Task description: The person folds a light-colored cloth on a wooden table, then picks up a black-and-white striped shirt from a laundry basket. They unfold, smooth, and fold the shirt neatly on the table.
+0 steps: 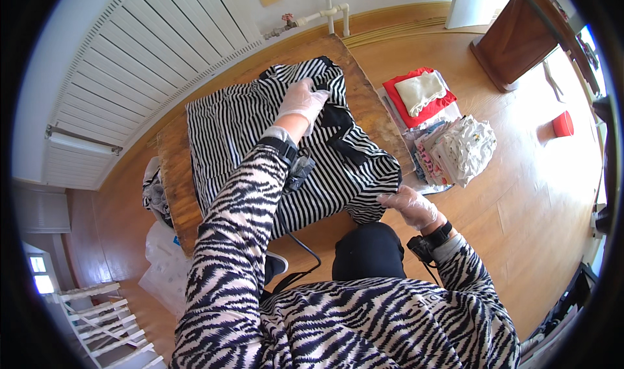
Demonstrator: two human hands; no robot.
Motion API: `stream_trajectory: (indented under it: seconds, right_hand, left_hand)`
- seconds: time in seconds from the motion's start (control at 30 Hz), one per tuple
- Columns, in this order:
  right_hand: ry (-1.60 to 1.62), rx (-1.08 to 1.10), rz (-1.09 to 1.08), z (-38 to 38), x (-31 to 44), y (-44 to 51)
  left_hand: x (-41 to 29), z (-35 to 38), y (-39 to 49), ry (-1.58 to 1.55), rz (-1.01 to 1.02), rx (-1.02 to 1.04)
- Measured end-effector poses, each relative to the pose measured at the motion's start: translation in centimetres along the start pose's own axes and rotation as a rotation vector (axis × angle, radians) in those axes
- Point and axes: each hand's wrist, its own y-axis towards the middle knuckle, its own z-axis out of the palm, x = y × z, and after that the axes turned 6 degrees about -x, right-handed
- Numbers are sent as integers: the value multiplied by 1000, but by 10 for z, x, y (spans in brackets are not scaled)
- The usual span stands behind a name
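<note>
A black-and-white striped shirt (229, 130) with black trim lies spread over a wooden board-like tabletop (375, 110). My left hand (303, 103), in a clear plastic glove, rests on the shirt near its black-trimmed neckline; whether its fingers pinch cloth I cannot tell. At the near right corner, my right hand (412, 208), gloved the same way, has its fingertips closed at the edge of a striped sleeve (373, 188). A small dark device (300, 171) hangs from my left wrist over the shirt, its cable running back toward me. Another device (423, 246) is strapped to my right wrist.
Right of the table, a pile of folded clothes (453, 152) stands on the floor beside a red garment (414, 115) topped by a cream one (420, 92). Farther right is a red cup (563, 124). A radiator (161, 37) lines the wall; a plastic bag (163, 266) lies left.
</note>
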Motion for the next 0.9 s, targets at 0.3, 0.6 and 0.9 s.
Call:
stream_trajectory:
  seconds: [0.3, 0.6, 0.9]
  right_hand:
    - [-109, 91, -50, -6, -5, -1]
    - [-231, 92, -154, -6, -10, -5]
    - [-197, 88, -116, 1, 6, -14]
  left_hand:
    - [-46, 19, 40, -887, -331, 690]
    - [-40, -13, -9, -388, -249, 387]
    - [-35, 6, -34, -827, -410, 692]
